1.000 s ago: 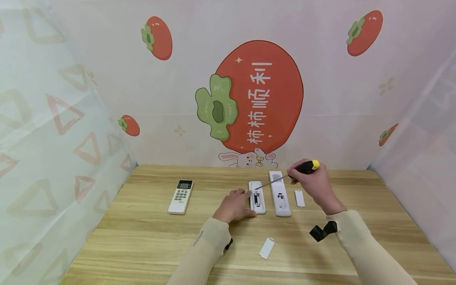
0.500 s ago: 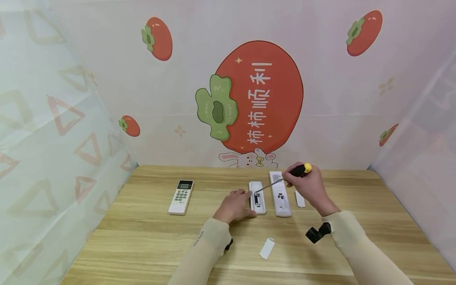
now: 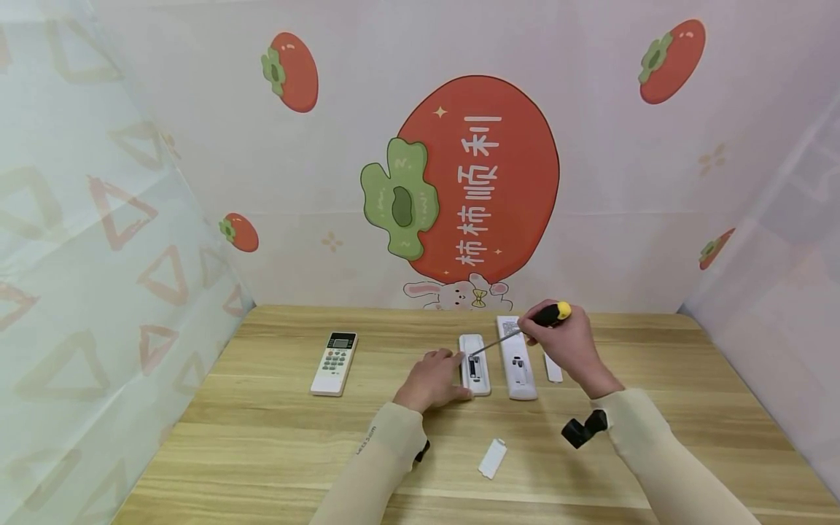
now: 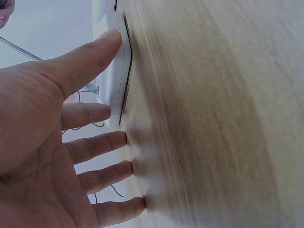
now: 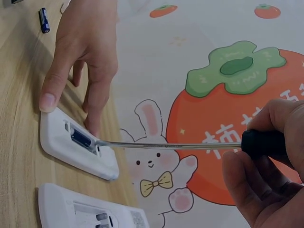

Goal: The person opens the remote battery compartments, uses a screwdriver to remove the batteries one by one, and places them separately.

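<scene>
Gripping the screwdriver in your right hand, you've brought its tip nearer, to the far end of the battery (contact now looks likely). Your left hand, fingers spread, presses the small remote, left of the long remote.

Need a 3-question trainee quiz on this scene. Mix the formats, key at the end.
1. What does the right hand hold?
2. True or false: the left hand touches the remote with a battery in it.
3. In the head view, which remote lies face up: A) middle, B) rightmost, C) leftmost?

Key:
1. A screwdriver.
2. True.
3. C, the leftmost remote.
</scene>
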The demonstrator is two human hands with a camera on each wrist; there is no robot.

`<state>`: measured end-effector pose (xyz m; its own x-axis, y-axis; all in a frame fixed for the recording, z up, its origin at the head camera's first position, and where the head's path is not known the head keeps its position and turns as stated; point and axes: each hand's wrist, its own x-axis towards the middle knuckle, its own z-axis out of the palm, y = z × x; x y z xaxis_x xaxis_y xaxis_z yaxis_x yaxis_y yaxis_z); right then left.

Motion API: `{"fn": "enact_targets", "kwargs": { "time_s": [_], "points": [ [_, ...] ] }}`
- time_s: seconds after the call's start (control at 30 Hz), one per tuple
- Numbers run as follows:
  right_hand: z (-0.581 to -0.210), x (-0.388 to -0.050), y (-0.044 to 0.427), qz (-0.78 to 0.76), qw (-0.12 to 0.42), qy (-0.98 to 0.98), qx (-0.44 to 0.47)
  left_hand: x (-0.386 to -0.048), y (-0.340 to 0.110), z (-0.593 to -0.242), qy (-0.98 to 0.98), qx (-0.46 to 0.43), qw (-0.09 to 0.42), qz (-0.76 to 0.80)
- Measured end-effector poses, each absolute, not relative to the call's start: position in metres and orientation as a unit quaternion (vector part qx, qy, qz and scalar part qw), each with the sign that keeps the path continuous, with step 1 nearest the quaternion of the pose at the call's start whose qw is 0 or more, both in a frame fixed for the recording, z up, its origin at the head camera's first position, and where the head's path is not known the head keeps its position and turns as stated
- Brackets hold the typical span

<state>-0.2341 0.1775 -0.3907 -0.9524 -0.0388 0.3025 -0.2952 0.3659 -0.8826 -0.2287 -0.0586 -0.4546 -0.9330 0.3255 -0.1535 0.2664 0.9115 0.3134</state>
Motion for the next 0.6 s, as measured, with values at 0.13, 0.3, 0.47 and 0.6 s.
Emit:
{"fn": "enact_targets", "kwargs": {
  "time_s": [0.13,0.3,0.47,0.6],
  "points": [
    [-0.39,-0.234,0.176,0.54,0.115,-0.827,0.104,-0.228,-0.059,-0.454,0.972,0.151,0.103,0.148],
    [-0.385,-0.233,0.173,0.505,0.11,-0.848,0.116,-0.228,-0.059,-0.454,0.972,0.152,0.102,0.146],
    [-0.37,-0.234,0.164,0.469,0.088,-0.869,0.134,-0.229,-0.058,-0.453,0.972,0.149,0.105,0.148],
    [-0.359,-0.241,0.157,0.446,0.068,-0.88,0.149,-0.229,-0.058,-0.454,0.972,0.15,0.106,0.147]
  ]
}}
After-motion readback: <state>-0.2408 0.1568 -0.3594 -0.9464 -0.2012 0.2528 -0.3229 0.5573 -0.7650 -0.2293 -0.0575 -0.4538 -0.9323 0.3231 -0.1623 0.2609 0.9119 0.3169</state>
